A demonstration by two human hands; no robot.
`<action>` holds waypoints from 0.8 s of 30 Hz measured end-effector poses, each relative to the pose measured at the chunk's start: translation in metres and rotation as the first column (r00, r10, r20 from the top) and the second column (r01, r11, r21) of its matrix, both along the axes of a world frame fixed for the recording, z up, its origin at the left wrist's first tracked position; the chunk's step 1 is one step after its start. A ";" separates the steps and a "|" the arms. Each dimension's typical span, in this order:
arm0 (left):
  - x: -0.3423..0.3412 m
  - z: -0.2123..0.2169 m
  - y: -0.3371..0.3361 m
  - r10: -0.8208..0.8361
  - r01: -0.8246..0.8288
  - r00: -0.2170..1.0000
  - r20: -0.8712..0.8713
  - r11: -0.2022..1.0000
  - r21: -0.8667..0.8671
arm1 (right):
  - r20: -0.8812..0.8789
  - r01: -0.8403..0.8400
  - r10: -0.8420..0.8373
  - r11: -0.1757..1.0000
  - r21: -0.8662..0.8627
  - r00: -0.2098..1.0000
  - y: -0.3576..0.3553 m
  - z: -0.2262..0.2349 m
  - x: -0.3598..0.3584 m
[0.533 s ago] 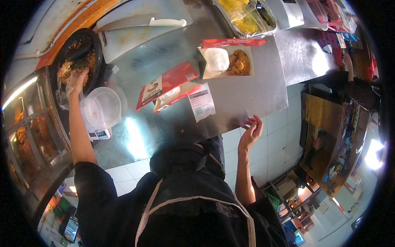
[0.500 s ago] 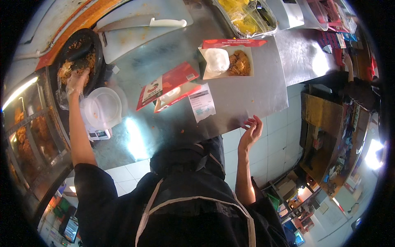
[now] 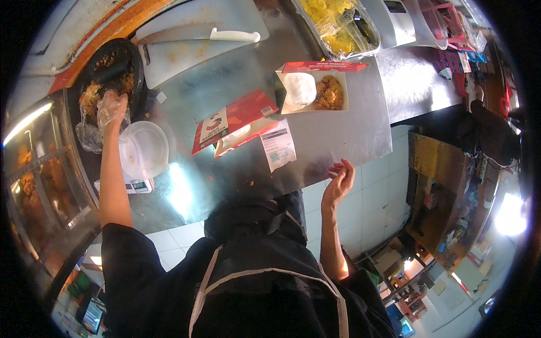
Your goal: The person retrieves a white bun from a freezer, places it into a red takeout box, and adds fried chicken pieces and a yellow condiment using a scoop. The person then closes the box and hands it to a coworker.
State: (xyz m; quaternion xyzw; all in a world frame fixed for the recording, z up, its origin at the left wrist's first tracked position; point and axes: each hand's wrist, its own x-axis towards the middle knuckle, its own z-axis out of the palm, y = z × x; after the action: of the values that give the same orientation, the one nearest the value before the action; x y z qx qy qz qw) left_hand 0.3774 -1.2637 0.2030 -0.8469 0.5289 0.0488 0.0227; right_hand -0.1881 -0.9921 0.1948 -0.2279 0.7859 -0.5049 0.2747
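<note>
My left hand, in a clear plastic glove, is down inside a black mortar at the far left. Its fingers are bunched beside a piece of fried chicken among reddish crumbs; what they grip, if anything, is hidden. A loose clear plastic bag hangs over the mortar's near rim. Close to my left wrist, a translucent plastic bowl rests on a white kitchen scale. My right hand hovers by the table's front edge, bare, with loosely bent fingers apart and nothing in them.
An uncovered box holds white rice and fried chicken; a second red box stands left of it beside a paper slip. A knife lies on the cutting board. Behind is a tray of yellow food.
My left hand has shifted slightly right and down within the mortar. My right hand has drifted a little left. The whole view has moved slightly.
</note>
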 end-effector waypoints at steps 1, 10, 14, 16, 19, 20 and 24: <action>0.005 -0.005 -0.001 -0.006 0.005 1.000 -0.009 1.000 -0.001 | 0.001 -0.006 0.006 1.000 0.002 1.000 0.000 0.000 0.001; 0.082 -0.001 0.003 0.198 -0.526 0.173 -0.965 0.847 0.079 | -0.011 -0.036 0.036 0.999 -0.021 0.999 -0.004 0.013 -0.001; 0.066 0.068 0.037 -0.039 -0.424 -0.484 -0.874 0.885 0.195 | -0.072 -0.157 0.154 0.987 -0.035 0.985 -0.022 0.033 0.005; 0.040 0.099 0.073 -0.135 -0.449 -0.573 -0.808 0.877 0.172 | -0.057 -0.260 0.257 0.965 -0.038 0.965 -0.040 0.046 0.013; -0.013 0.123 0.138 -0.257 -0.458 -0.647 -0.718 0.883 0.097 | 0.030 -0.445 0.445 0.895 -0.020 0.895 -0.084 0.059 0.033; -0.033 0.128 0.160 -0.224 -0.411 -0.654 -0.723 0.907 0.091 | 0.040 -0.534 0.533 0.845 0.012 0.845 -0.101 0.061 0.040; -0.154 0.104 0.230 -0.150 -0.246 -0.875 -0.460 0.956 0.157 | -0.200 -0.785 0.785 0.611 0.100 0.586 -0.156 0.054 0.071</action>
State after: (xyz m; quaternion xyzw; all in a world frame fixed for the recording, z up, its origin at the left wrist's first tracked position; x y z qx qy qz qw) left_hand 0.2231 -1.0340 0.3073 -0.2045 0.0576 0.7742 -0.5962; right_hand -0.1169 -1.1478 0.2489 -0.6060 0.6307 -0.3024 0.3789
